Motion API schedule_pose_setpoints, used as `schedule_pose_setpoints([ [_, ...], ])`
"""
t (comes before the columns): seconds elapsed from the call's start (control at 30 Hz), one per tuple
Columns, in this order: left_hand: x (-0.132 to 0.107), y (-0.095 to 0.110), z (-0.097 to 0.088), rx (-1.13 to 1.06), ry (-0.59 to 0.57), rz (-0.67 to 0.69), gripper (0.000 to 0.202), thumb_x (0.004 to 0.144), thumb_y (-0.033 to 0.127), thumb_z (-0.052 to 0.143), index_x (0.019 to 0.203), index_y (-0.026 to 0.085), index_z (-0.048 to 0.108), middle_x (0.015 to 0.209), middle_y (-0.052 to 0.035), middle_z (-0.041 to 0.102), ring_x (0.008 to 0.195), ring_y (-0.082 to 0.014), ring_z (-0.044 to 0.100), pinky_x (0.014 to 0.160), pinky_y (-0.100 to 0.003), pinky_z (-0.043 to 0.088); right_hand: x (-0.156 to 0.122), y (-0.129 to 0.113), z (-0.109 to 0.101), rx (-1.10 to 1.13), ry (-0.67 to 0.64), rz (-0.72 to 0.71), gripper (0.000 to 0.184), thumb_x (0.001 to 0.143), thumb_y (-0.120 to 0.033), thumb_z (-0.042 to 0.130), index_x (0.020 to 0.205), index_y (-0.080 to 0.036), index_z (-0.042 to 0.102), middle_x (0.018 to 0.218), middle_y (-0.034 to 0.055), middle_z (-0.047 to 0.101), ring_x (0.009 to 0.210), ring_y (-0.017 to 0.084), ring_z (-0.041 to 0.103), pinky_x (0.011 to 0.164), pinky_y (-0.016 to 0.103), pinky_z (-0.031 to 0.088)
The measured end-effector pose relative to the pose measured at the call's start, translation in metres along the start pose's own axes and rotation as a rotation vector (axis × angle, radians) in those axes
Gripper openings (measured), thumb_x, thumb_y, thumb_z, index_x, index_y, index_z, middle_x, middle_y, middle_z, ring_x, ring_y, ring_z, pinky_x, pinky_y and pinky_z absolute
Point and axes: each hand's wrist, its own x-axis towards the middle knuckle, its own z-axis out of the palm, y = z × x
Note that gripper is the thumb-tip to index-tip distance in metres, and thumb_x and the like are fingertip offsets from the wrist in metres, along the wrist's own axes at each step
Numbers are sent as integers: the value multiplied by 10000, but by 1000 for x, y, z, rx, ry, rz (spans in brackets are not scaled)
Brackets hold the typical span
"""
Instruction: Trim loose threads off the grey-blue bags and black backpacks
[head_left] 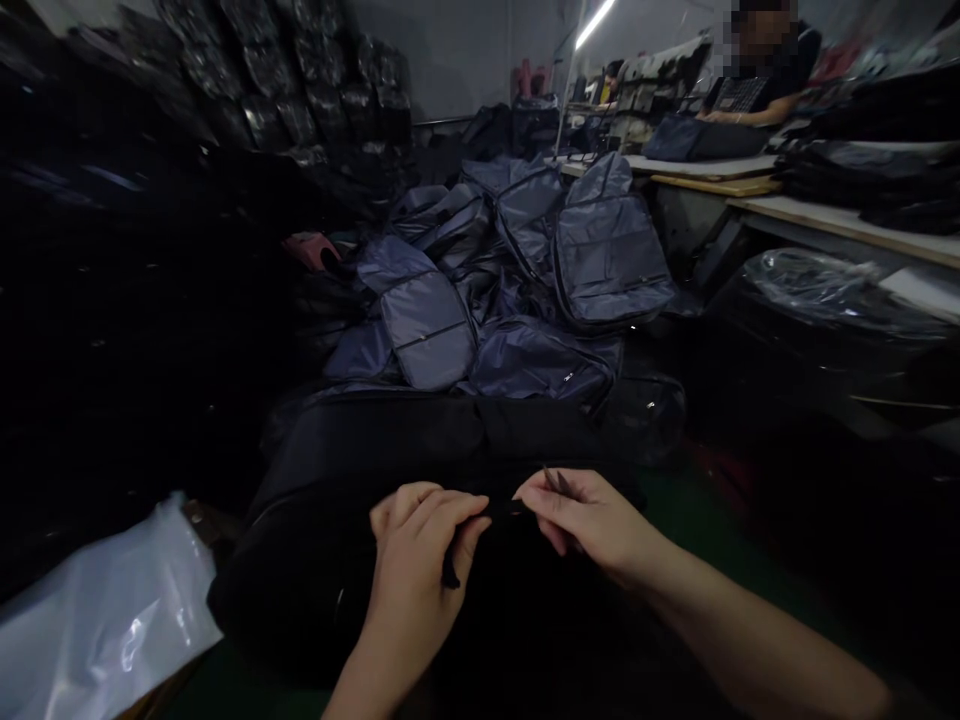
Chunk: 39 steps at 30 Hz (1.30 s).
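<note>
A black fabric bag (390,432) lies across the front, its lower part lost in shadow. Over it, my left hand (424,545) is closed, with a dark strip of fabric (450,572) between thumb and fingers. My right hand (581,515) is just to the right, its thumb and forefinger pinched at a short black end (516,507) close to the left fingertips. Thread snips (556,481) are tucked in the right hand, with two narrow pointed blades showing above the fingers. Whether the strip joins the bag cannot be made out.
Beyond the bag is a heap of dark blue bags (517,270). Clear plastic sheeting (112,610) lies at lower left. Plastic-wrapped bundles (322,60) are stacked behind. At right, a person (757,90) handles blue fabric at a worktable (847,222).
</note>
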Motion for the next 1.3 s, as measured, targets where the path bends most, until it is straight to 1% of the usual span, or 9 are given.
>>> schedule_pose_setpoints([
  [0.13, 1, 2, 0, 8, 20, -16, 163, 820, 176, 565, 958, 250, 609, 882, -9, 678, 892, -208, 534, 795, -392, 332, -4, -6, -7, -195, 201, -213, 266, 871, -395, 519, 998, -197, 645, 687, -6, 539, 623, 108, 497, 586, 222, 414],
  [0.27, 0, 3, 2, 13, 12, -13, 148, 825, 193, 562, 955, 249, 605, 892, -15, 676, 900, -214, 532, 798, -398, 328, -4, 0, 2, -387, 108, -476, 256, 808, -299, 620, 1056, -249, 661, 944, 40, 557, 750, 124, 552, 644, 238, 464],
  [0.43, -5, 3, 3, 24, -26, -29, 160, 831, 198, 546, 976, 250, 588, 917, -18, 661, 927, -221, 514, 806, -399, 327, -7, 8, 16, -417, 75, -624, 254, 814, -152, 557, 1025, -253, 656, 992, 46, 581, 812, 137, 591, 708, 259, 494],
  [0.53, -10, -2, -3, 59, -45, 2, 254, 836, 171, 521, 1075, 251, 558, 942, -36, 635, 943, -226, 499, 806, -402, 335, -10, 3, -1, -419, 181, -668, 169, 817, -169, 573, 953, -233, 652, 939, 44, 604, 829, 150, 593, 716, 263, 490],
  [0.63, -19, -12, -18, 63, -60, 69, 245, 827, 123, 500, 1035, 237, 561, 908, -45, 613, 925, -221, 504, 797, -392, 356, -9, 2, -37, -537, 309, -609, 121, 845, -217, 559, 913, -222, 659, 868, 46, 618, 808, 159, 594, 705, 274, 475],
  [0.8, -32, -25, -50, 32, 44, 101, 152, 822, 107, 474, 906, 202, 557, 958, -62, 602, 940, -199, 543, 809, -335, 427, -12, 11, -75, -802, -94, -485, 371, 752, -400, 677, 1093, -260, 645, 960, 37, 607, 734, 131, 595, 655, 238, 438],
  [0.93, -33, -23, -51, -4, -235, -89, 156, 891, 224, 421, 882, 224, 577, 843, -24, 624, 740, -137, 594, 627, -224, 472, -24, 13, -64, -946, -422, -499, 618, 656, -510, 714, 1217, -295, 569, 855, -3, 582, 638, 117, 547, 580, 226, 371],
  [1.1, -31, -18, -36, 47, -524, -323, 351, 918, 372, 344, 689, 216, 559, 714, -20, 616, 652, -149, 601, 584, -234, 472, -29, 28, -47, -1082, -520, -495, 529, 696, -344, 654, 1213, -288, 556, 843, -4, 562, 588, 122, 512, 518, 242, 299],
  [1.3, -7, -17, -70, 37, -729, -381, 310, 866, 494, 415, 1022, 300, 600, 968, 4, 665, 867, -180, 628, 735, -258, 486, -27, 40, -42, -1195, -555, -515, 617, 679, -182, 579, 1279, -267, 462, 920, 16, 590, 733, 173, 554, 608, 280, 326],
])
